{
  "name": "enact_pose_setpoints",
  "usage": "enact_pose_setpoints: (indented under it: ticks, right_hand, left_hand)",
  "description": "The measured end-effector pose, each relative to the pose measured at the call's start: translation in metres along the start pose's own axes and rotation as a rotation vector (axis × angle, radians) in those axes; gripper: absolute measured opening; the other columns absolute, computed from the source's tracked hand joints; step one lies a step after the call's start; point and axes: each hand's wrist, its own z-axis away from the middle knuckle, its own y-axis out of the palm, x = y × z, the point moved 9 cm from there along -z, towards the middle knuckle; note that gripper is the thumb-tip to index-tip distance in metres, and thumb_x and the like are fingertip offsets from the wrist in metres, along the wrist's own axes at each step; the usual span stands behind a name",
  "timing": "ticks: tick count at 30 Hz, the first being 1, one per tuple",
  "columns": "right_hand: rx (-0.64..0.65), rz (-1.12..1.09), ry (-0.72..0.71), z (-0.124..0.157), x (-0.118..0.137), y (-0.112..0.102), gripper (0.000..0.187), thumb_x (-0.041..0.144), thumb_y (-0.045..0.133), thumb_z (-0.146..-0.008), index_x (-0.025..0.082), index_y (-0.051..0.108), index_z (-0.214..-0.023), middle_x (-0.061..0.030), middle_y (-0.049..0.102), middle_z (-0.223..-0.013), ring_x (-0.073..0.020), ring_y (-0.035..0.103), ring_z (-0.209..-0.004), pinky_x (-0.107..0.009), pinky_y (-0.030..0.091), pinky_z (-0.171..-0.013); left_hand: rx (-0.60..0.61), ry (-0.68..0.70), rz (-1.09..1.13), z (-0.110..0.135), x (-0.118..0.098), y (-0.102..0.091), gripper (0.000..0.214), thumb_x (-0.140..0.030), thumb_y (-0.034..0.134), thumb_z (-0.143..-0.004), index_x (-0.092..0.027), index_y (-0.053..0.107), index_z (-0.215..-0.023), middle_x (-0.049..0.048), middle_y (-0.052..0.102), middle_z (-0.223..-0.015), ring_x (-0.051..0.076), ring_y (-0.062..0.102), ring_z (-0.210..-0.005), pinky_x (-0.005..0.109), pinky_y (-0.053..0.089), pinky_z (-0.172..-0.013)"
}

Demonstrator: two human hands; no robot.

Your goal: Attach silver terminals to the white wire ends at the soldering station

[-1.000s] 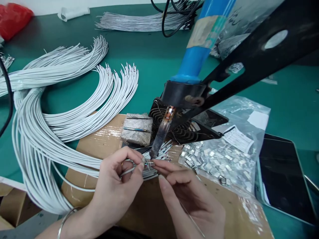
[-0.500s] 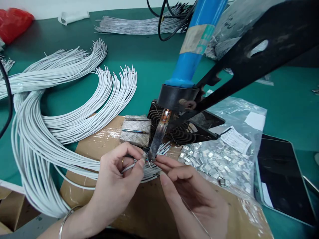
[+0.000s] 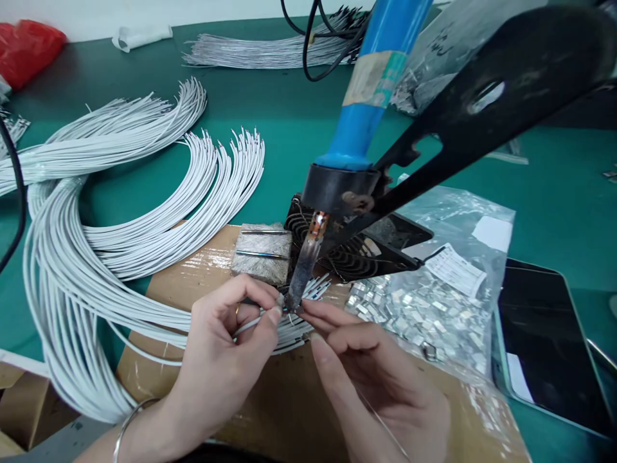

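My left hand (image 3: 226, 360) pinches a white cable (image 3: 248, 325) between thumb and fingers, its end close under the hot end of a soldering iron (image 3: 304, 273). The iron's blue handle (image 3: 354, 122) sits in a black metal holder (image 3: 482, 122), pointing down. Across from it, my right hand (image 3: 380, 373) is closed on a thin solder wire (image 3: 380, 421), which runs back through the palm. The fingertips of both hands nearly meet at the iron's tip. The exact contact there is too small to make out.
Bundles of white cables (image 3: 62, 283) curve over the left side. A wire-wrapped block (image 3: 263, 263) and a black fan (image 3: 385, 251) stand behind the hands. At right lie a clear bag of small metal parts (image 3: 434, 315) and a phone (image 3: 549, 341). Cardboard (image 3: 284, 405) covers the tabletop here.
The iron's handle and holder appear shifted slightly left, and the tip sits a little further left. My right hand has moved very slightly right. Both grips are unchanged.
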Motion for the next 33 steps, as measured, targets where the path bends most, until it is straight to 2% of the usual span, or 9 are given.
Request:
enact_pose_setpoints:
  ticks: [4, 9, 13, 16, 21, 26, 33]
  right_hand:
    - [-0.043, -0.012, 0.019, 0.0014, -0.0001, -0.0011, 0.019, 0.016, 0.075, -0.093, 0.025, 0.070, -0.078, 0.0000, 0.083, -0.115, -0.0135, 0.082, -0.103, -0.015, 0.062, -0.092]
    - [0.059, 0.017, -0.050, -0.0041, 0.0008, -0.0006, 0.018, 0.017, 0.076, -0.095, 0.025, 0.072, -0.080, -0.0019, 0.084, -0.116, -0.0155, 0.083, -0.104, -0.016, 0.063, -0.091]
    - [0.078, 0.025, -0.072, -0.0060, -0.0008, -0.0043, 0.017, 0.016, 0.076, -0.095, 0.025, 0.072, -0.081, -0.0027, 0.085, -0.117, -0.0160, 0.083, -0.102, -0.017, 0.063, -0.091]
    - [0.047, 0.031, -0.068, -0.0039, 0.0000, -0.0047, 0.016, 0.017, 0.078, -0.094, 0.024, 0.073, -0.080, -0.0039, 0.084, -0.116, -0.0161, 0.083, -0.102, -0.017, 0.064, -0.090]
    - [-0.035, 0.012, 0.036, 0.0000, -0.0048, -0.0049, 0.018, 0.023, 0.080, -0.093, 0.025, 0.071, -0.077, -0.0025, 0.084, -0.114, -0.0165, 0.081, -0.105, -0.020, 0.063, -0.092]
    - [0.012, 0.013, -0.014, -0.0011, -0.0016, -0.0025, 0.017, 0.022, 0.079, -0.093, 0.024, 0.072, -0.078, -0.0051, 0.084, -0.114, -0.0191, 0.082, -0.104, -0.022, 0.065, -0.090]
    - [-0.014, 0.000, 0.024, 0.0009, -0.0022, -0.0005, 0.017, 0.023, 0.079, -0.093, 0.025, 0.071, -0.078, -0.0040, 0.083, -0.114, -0.0187, 0.081, -0.107, -0.022, 0.064, -0.092]
  left_hand:
    - [0.006, -0.008, 0.000, 0.0006, -0.0001, -0.0004, 0.014, -0.014, 0.073, -0.080, -0.015, 0.064, -0.069, -0.0023, 0.064, -0.071, 0.003, 0.036, -0.046, 0.016, 0.025, -0.043]
    - [0.015, -0.010, 0.011, 0.0010, -0.0016, 0.0001, 0.013, -0.013, 0.073, -0.080, -0.014, 0.064, -0.070, 0.0001, 0.067, -0.076, 0.002, 0.036, -0.046, 0.016, 0.025, -0.044]
    - [0.012, -0.005, 0.009, 0.0008, -0.0013, 0.0009, 0.014, -0.013, 0.073, -0.080, -0.015, 0.064, -0.070, 0.0000, 0.066, -0.076, 0.003, 0.037, -0.047, 0.017, 0.025, -0.044]
    - [0.018, -0.015, 0.008, 0.0010, 0.0008, 0.0018, 0.013, -0.013, 0.072, -0.080, -0.015, 0.063, -0.070, -0.0002, 0.066, -0.075, 0.003, 0.036, -0.046, 0.017, 0.024, -0.043]
    - [0.001, -0.001, -0.011, 0.0010, -0.0010, -0.0004, 0.013, -0.014, 0.072, -0.080, -0.015, 0.064, -0.071, 0.0009, 0.068, -0.078, 0.003, 0.037, -0.047, 0.018, 0.026, -0.044]
    - [0.007, 0.001, -0.008, 0.0021, -0.0024, -0.0007, 0.013, -0.014, 0.071, -0.080, -0.015, 0.063, -0.070, 0.0004, 0.067, -0.077, 0.003, 0.037, -0.048, 0.018, 0.025, -0.044]
    - [0.004, 0.010, 0.003, 0.0013, -0.0048, -0.0007, 0.013, -0.013, 0.072, -0.079, -0.015, 0.063, -0.069, -0.0004, 0.065, -0.075, 0.003, 0.036, -0.046, 0.018, 0.025, -0.044]
